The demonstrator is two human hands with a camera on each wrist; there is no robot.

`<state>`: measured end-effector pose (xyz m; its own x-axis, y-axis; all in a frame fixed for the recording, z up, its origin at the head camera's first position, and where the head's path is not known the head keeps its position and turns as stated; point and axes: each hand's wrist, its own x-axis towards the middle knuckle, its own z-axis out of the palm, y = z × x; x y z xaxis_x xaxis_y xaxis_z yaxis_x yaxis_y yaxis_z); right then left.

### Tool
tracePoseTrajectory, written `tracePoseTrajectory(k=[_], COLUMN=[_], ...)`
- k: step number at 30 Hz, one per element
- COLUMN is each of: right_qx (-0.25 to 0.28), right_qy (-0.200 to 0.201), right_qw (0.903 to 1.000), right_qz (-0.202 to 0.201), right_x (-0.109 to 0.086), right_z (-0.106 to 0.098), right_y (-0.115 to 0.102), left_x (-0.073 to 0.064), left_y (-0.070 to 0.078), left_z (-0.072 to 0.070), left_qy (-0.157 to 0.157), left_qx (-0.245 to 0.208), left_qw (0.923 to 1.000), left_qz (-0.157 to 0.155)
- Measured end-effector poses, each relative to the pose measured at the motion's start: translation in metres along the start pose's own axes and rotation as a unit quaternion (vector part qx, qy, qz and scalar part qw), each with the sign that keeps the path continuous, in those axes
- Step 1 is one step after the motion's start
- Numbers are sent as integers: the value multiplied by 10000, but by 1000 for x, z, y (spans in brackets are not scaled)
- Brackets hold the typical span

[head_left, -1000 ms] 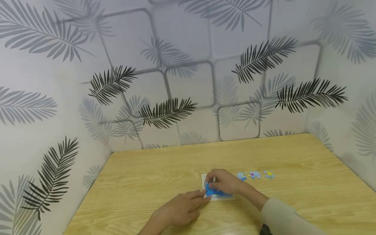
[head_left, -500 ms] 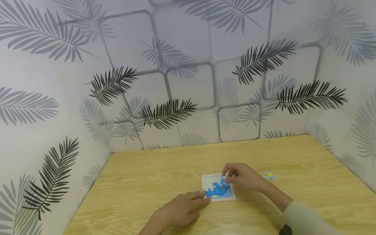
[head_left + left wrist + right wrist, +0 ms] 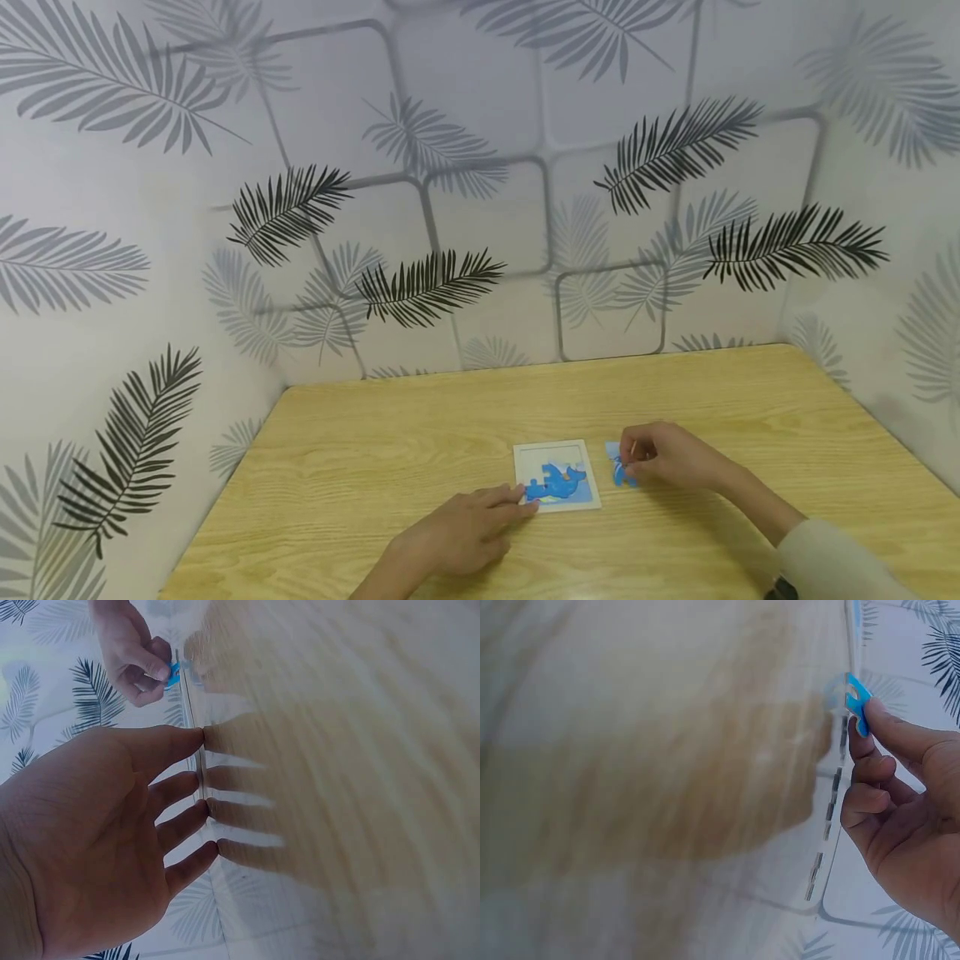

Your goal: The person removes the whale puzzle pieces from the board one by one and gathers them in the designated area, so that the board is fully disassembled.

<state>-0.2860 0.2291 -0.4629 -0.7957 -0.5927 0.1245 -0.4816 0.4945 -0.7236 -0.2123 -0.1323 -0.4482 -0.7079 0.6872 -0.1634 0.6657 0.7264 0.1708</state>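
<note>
Currently pinching a blue puzzle pc (image 3: pixel 857 712) btwn thumb and forefinger of the R hand (image 3: pixel 667 454), just right of the puzzle tray (image 3: pixel 536 457) and apart from it; closing that grip to abt the pc's thickness, w/ remaining fingers curling toward the palm. Also showing a light-blue patch (image 3: pixel 611 448) by the pc's far side, partly covered by fingers, so not making out whether same pc or another. Meanwhile resting fingertips of the L hand (image 3: pixel 472 529) on the tray's near left corner, spreading fingers loosely apart and gripping nothing w/ them. Inside the tray, forming a blue sea-animal picture (image 3: pixel 558 483) from joined pcs, filling the near and right portions and showing pale backing at far left. Seeing the tray lying flat on the near half of the wood-grain table (image 3: pixel 360 467), right of mid. Wearing a pale sleeve (image 3: pixel 832 554) on the R arm, at near right, w/ something small and black (image 3: pixel 782 589) showing below it, too cut off to ID. Facing a pale wall (image 3: pixel 480 117) at far side, printed w/ dark & grey leaves.
</note>
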Motion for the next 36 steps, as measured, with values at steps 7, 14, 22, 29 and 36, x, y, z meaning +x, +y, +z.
tracePoseTrajectory(k=[7,14,22,29,36], right_qx=[-209,-492,-869,-807,-262], right_qy=[-32,40,151,266,200], right_qw=[9998,9985,9959,9964,9990], right_qz=[-7,219,188,-58,-308], right_x=[0,3,4,12,30], right_z=[0,5,6,10,23], right_y=[2,-2,-4,-11,-22], left_x=[0,-1,0,0,1], left_y=[-1,-1,-1,-2,0], left_z=[1,1,-1,0,-1], left_qy=[-21,-19,19,-20,-38], left_qx=[20,-44,0,-120,-158], left_qw=[10000,10000,10000,9999,9999], left_qz=[-3,-18,-6,38,-40])
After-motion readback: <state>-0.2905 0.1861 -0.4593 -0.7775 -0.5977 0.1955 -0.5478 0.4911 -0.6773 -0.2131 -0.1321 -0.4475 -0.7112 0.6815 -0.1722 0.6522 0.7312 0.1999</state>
